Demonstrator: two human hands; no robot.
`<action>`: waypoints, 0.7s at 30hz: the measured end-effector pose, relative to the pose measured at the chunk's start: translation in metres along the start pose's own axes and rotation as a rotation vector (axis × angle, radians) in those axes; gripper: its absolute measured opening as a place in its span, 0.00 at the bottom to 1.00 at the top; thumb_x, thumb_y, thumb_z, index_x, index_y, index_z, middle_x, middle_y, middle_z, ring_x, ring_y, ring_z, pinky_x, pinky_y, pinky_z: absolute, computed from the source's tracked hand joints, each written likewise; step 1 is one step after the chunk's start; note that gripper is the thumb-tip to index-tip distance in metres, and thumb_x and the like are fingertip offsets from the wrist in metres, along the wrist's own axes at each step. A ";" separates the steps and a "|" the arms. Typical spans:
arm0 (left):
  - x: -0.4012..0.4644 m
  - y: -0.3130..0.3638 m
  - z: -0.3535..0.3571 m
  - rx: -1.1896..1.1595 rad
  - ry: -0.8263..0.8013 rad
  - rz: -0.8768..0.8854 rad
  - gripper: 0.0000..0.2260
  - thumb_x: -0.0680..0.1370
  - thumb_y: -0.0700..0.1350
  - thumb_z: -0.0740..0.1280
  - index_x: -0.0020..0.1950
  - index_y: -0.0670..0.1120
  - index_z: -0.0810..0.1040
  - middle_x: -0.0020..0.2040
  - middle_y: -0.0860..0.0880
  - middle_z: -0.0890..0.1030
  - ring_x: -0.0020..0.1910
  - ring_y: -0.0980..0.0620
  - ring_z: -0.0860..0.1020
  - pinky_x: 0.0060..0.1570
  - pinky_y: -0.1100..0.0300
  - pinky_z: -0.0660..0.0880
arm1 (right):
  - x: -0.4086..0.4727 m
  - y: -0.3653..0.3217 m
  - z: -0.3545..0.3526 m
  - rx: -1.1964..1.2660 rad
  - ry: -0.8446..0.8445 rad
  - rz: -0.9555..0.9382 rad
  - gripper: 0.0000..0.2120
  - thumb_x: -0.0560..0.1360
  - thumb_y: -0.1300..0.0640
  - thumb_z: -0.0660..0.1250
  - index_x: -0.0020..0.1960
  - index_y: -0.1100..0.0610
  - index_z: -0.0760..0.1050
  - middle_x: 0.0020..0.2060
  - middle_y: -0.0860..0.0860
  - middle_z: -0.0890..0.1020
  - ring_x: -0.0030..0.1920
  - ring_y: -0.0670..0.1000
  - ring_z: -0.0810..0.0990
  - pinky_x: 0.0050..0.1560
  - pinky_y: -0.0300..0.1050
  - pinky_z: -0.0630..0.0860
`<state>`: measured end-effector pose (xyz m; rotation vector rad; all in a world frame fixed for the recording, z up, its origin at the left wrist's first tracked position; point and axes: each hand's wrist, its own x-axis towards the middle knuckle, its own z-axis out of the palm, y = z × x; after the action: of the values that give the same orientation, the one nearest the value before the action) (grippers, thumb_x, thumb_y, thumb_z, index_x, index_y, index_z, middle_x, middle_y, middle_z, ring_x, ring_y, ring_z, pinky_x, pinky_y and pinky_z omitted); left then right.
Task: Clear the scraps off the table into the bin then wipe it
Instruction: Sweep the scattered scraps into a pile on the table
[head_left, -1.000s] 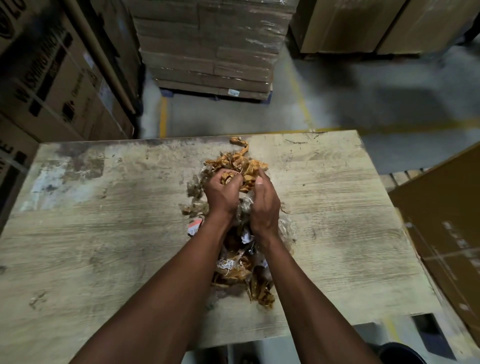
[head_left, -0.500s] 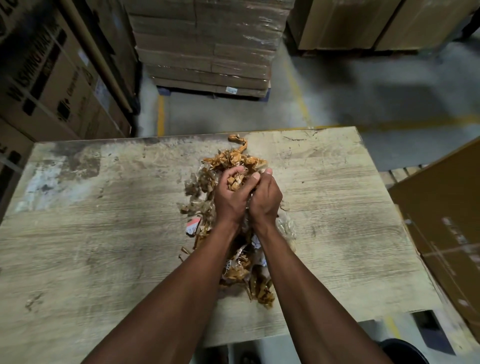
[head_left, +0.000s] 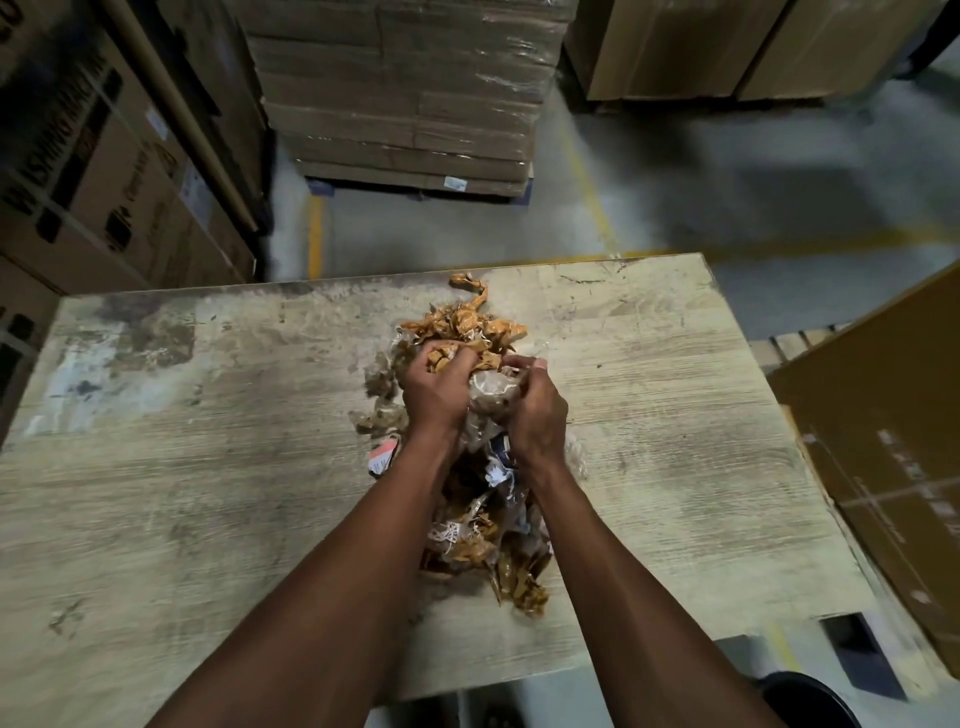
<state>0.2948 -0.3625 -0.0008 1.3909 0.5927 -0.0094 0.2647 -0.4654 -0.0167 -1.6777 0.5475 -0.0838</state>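
Observation:
A heap of scraps (head_left: 470, 540), orange-brown tape, clear plastic film and bits of paper, lies in the middle of the worn wooden table (head_left: 208, 467). My left hand (head_left: 434, 392) is closed around orange tape and plastic at the far part of the heap. Right beside it, my right hand (head_left: 532, 410) clutches crumpled clear plastic. More scraps trail toward me between my forearms, and a twisted orange strip (head_left: 470, 286) lies near the table's far edge. The rim of a dark bin (head_left: 800, 696) shows at the bottom right, below the table.
Stacked cardboard boxes (head_left: 93, 171) stand to the left and a wrapped pallet of boxes (head_left: 410, 98) lies beyond the table. A large brown carton (head_left: 883, 441) sits close to the table's right side. Grey floor with yellow lines lies behind.
My hands pressed together over the far part of the heap, then spread slightly apart, the right one now gripping clear plastic. The heap stays in place.

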 end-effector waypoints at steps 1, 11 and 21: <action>0.001 0.002 -0.002 -0.019 -0.014 -0.006 0.08 0.71 0.52 0.77 0.49 0.53 0.86 0.45 0.46 0.89 0.44 0.43 0.87 0.46 0.42 0.85 | -0.001 0.001 -0.002 -0.070 -0.007 -0.019 0.30 0.84 0.30 0.43 0.51 0.39 0.83 0.46 0.51 0.88 0.49 0.57 0.88 0.55 0.65 0.84; 0.002 0.027 -0.005 -0.290 0.082 -0.145 0.35 0.67 0.55 0.79 0.72 0.45 0.79 0.60 0.42 0.87 0.58 0.39 0.86 0.58 0.37 0.84 | -0.023 0.003 -0.022 -0.378 -0.277 -0.230 0.41 0.78 0.22 0.47 0.83 0.43 0.64 0.81 0.50 0.70 0.81 0.52 0.64 0.81 0.62 0.54; 0.024 0.000 -0.013 -0.381 0.160 -0.166 0.42 0.60 0.59 0.80 0.72 0.46 0.80 0.66 0.41 0.85 0.63 0.37 0.84 0.60 0.32 0.82 | -0.018 0.017 -0.036 -0.338 -0.331 -0.275 0.32 0.78 0.61 0.74 0.78 0.45 0.69 0.69 0.47 0.76 0.64 0.46 0.81 0.64 0.56 0.83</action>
<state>0.3109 -0.3429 -0.0114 0.9763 0.7977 0.0783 0.2305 -0.4920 -0.0216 -2.0379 0.0798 0.0917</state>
